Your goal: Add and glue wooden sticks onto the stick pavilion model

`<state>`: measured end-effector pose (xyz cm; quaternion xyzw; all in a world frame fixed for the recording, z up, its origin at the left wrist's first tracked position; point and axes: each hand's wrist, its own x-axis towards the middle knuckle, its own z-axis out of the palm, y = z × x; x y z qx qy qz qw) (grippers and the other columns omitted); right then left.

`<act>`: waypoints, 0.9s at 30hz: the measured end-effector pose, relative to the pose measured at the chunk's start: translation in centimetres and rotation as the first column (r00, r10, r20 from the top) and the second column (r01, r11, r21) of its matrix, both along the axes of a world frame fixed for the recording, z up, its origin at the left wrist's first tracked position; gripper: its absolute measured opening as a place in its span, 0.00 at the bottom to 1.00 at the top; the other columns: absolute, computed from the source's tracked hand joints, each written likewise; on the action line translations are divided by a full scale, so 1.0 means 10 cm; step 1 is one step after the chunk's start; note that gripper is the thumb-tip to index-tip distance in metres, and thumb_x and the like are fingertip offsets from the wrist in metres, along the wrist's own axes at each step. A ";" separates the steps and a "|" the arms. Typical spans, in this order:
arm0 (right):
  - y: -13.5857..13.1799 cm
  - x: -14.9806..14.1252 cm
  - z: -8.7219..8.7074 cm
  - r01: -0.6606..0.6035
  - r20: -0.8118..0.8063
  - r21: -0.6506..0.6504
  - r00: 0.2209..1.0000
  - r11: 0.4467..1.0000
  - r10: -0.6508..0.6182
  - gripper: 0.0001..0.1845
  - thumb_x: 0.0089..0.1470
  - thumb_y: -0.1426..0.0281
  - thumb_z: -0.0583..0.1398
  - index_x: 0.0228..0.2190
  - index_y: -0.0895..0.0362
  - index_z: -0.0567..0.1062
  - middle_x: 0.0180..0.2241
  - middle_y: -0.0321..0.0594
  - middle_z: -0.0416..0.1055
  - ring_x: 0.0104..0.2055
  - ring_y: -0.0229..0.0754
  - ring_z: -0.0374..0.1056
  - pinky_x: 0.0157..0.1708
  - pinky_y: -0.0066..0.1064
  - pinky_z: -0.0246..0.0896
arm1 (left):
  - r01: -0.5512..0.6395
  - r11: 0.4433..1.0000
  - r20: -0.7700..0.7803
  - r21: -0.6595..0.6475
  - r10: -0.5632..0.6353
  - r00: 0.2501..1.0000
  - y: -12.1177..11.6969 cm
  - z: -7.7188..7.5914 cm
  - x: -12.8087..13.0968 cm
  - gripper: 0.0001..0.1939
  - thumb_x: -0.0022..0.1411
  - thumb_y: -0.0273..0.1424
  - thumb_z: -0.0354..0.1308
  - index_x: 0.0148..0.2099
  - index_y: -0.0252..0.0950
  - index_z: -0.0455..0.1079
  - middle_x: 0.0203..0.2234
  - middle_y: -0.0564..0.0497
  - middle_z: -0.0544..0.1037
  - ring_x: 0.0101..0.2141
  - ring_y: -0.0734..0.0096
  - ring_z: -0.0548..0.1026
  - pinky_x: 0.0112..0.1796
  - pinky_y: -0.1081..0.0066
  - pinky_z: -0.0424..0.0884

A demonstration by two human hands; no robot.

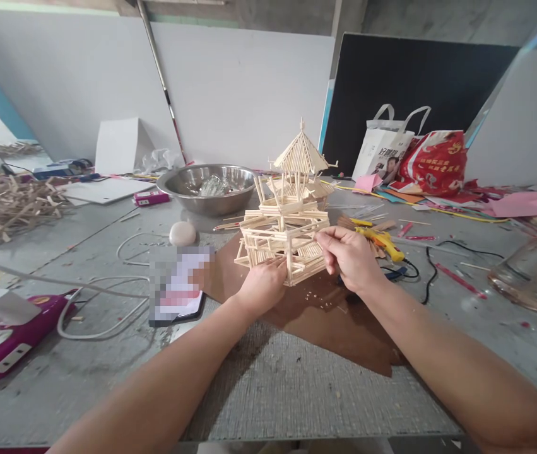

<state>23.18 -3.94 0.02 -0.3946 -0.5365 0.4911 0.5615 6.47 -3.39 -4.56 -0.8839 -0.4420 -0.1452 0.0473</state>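
Observation:
A pagoda-like model [284, 217] built of pale thin wooden sticks stands in front of me, with a pointed roof [300, 151] rising at its back. My left hand [264, 287] grips the model's lower front edge, its fingers partly hidden among the sticks. At the model's right side, my right hand [349, 253] is closed in a pinch, fingertips close to the stick ends; whatever lies between them is too small to make out. Beneath the model is a brown sheet [344, 337] with small pale crumbs on it. A yellow glue gun [384, 243] lies just beyond my right hand.
Left of the model are a blurred-out phone [180, 287], a white round object [183, 233], a metal bowl [209, 189] and a purple power strip [12, 334] with cables. A glass jar [531, 277] and a red bag [433, 161] are on the right.

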 end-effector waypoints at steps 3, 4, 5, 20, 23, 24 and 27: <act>-0.09 0.08 0.14 -0.031 -0.053 0.118 0.998 0.993 0.038 0.09 0.42 0.64 0.59 0.22 0.56 0.67 0.09 0.25 0.56 0.10 0.27 0.50 0.09 0.21 0.45 | 0.006 1.000 0.017 0.008 -0.006 1.000 0.00 -0.01 -0.01 0.20 0.48 0.18 0.47 0.45 0.30 0.64 0.42 0.44 0.71 0.43 0.66 0.69 0.45 0.68 0.64; -0.13 0.12 0.21 -0.027 -0.057 0.160 0.998 0.987 0.037 0.09 0.43 0.64 0.59 0.22 0.56 0.66 0.09 0.25 0.55 0.10 0.27 0.50 0.09 0.21 0.45 | 0.008 1.000 0.024 0.007 -0.008 1.000 0.00 0.00 -0.01 0.20 0.48 0.19 0.47 0.45 0.31 0.64 0.42 0.44 0.71 0.43 0.66 0.69 0.45 0.68 0.64; -0.17 0.16 0.27 -0.019 -0.057 0.201 0.998 0.979 0.031 0.09 0.43 0.63 0.59 0.22 0.55 0.66 0.10 0.26 0.55 0.10 0.28 0.50 0.09 0.21 0.45 | 0.006 1.000 0.031 0.005 -0.006 1.000 -0.01 0.00 -0.01 0.20 0.48 0.19 0.47 0.45 0.32 0.64 0.43 0.45 0.71 0.43 0.66 0.69 0.45 0.68 0.64; -0.50 0.84 0.89 0.416 -0.351 0.421 0.894 0.806 -0.278 0.25 0.57 0.65 0.41 0.20 0.39 0.72 0.42 0.11 0.65 0.58 0.33 0.45 0.42 0.25 0.56 | 0.138 0.989 -0.070 0.060 -0.134 0.989 0.04 -0.08 -0.01 0.19 0.49 0.20 0.48 0.45 0.29 0.66 0.40 0.43 0.72 0.45 0.64 0.67 0.49 0.66 0.60; -0.49 0.89 0.89 0.424 -0.352 0.474 0.895 0.772 -0.275 0.27 0.57 0.68 0.39 0.22 0.38 0.72 0.42 0.08 0.64 0.59 0.32 0.39 0.47 0.23 0.52 | 0.141 0.987 -0.093 0.072 -0.135 0.987 0.04 -0.09 -0.01 0.19 0.49 0.20 0.49 0.45 0.29 0.65 0.39 0.43 0.72 0.45 0.64 0.67 0.48 0.66 0.60; -0.46 0.87 0.87 0.420 -0.353 0.500 0.897 0.757 -0.265 0.24 0.57 0.68 0.41 0.22 0.40 0.72 0.41 0.12 0.66 0.57 0.34 0.46 0.46 0.25 0.53 | 0.143 0.987 -0.099 0.074 -0.136 0.986 0.03 -0.09 0.00 0.19 0.49 0.20 0.49 0.45 0.29 0.65 0.39 0.43 0.72 0.45 0.64 0.67 0.48 0.66 0.60; -0.28 0.68 0.71 0.359 -0.284 0.624 0.932 0.695 -0.227 0.10 0.49 0.68 0.54 0.21 0.46 0.73 0.28 0.29 0.71 0.34 0.38 0.68 0.37 0.34 0.60 | 0.138 0.988 -0.117 0.076 -0.128 0.985 0.02 -0.06 0.01 0.16 0.51 0.20 0.48 0.43 0.30 0.66 0.39 0.44 0.71 0.44 0.65 0.67 0.47 0.67 0.61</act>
